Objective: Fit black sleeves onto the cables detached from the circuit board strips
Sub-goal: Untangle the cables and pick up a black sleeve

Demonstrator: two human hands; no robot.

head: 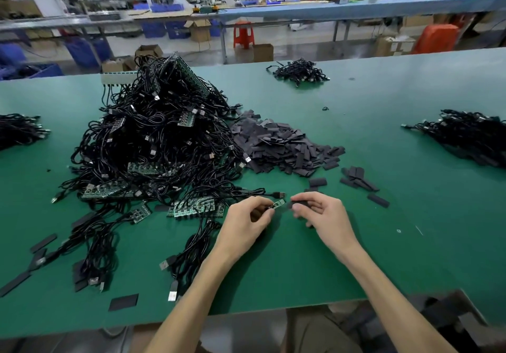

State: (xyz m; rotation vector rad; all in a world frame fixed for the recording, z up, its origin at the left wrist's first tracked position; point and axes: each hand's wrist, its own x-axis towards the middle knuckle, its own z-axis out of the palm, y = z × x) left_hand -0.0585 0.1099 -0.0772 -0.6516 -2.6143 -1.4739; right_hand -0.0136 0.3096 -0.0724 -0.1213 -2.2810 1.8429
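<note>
My left hand (247,222) pinches a black cable by its small green circuit board end (278,204), which points right. My right hand (320,213) pinches a black sleeve (300,203) just to the right of that board; the two are close, and I cannot tell whether they touch. The cable's USB plug (279,195) lies on the green table (301,265) just beyond my hands. A big heap of black cables on green circuit board strips (153,139) rises to the left. A pile of loose black sleeves (282,147) lies behind my hands.
Smaller bundles of black cables lie at far centre (299,72), at the right edge (465,133) and at the left edge (19,129). Loose sleeves (358,178) are scattered right of my hands and near the left front edge (43,243). Board strips (195,208) lie left of my hands.
</note>
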